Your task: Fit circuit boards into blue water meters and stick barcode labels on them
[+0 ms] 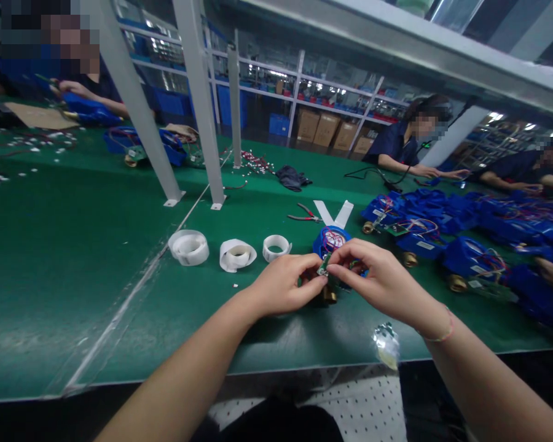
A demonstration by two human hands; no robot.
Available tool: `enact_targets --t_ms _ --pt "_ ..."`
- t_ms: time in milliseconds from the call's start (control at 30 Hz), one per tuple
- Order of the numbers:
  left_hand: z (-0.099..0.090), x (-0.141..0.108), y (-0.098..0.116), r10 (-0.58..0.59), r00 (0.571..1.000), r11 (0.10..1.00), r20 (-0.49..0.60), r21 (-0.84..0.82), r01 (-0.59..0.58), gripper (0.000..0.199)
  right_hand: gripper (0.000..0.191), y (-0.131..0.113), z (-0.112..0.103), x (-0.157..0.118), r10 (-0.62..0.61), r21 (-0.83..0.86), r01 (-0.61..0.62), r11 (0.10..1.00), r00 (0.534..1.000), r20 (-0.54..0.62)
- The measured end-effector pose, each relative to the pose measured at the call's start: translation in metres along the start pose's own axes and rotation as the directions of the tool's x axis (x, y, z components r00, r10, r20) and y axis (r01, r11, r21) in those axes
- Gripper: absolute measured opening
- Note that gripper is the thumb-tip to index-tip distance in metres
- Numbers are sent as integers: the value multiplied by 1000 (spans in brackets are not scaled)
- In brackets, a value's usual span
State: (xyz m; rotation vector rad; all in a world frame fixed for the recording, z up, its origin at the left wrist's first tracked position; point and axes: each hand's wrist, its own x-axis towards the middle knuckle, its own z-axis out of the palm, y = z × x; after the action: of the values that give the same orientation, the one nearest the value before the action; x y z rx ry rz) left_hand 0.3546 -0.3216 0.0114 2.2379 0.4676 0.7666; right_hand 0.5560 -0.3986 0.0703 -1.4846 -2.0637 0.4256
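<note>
Over a blue meter body (321, 240) with a brass pipe end, my two hands meet at a small green circuit board (323, 267). The thumb and fingers of my left hand (289, 283) are closed on the board's left side. Pinched at its right edge are the fingertips of my right hand (371, 273); whether they grip a wire plug or the board itself is too small to make out. Red and dark wires (334, 238) loop on the meter's round face. My hands hide much of the meter, and its brass end (330, 296) shows below them.
Left of my hands stand white label rolls (276, 247). Behind the meter lie red-handled pliers (306, 213) and white strips (343, 213). More blue meters (465, 258) crowd the right. A plastic bag (387, 345) lies near the front edge. Metal posts (198, 104) rise at left; co-workers sit around.
</note>
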Motion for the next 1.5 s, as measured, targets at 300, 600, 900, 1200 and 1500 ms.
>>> enact_targets --t_ms 300,600,900,1200,1500 --pt "5 2 -20 -168 984 911 49 -373 175 24 7 11 -14 -67 49 212 3 977 969 -243" --pt "13 3 -20 -199 979 849 54 -489 200 19 21 55 23 -183 655 516 -475 713 714 -248" --pt "13 4 -19 -223 970 795 99 -557 240 22 31 56 66 -179 101 -344 -330 879 834 -542" --pt "16 3 -14 -208 969 750 133 -615 245 28 58 3 74 -97 -220 -427 -48 903 800 -557" --pt "22 2 -7 -167 980 707 113 -679 198 34 48 20 71 -68 -312 -439 -24 898 669 -675"
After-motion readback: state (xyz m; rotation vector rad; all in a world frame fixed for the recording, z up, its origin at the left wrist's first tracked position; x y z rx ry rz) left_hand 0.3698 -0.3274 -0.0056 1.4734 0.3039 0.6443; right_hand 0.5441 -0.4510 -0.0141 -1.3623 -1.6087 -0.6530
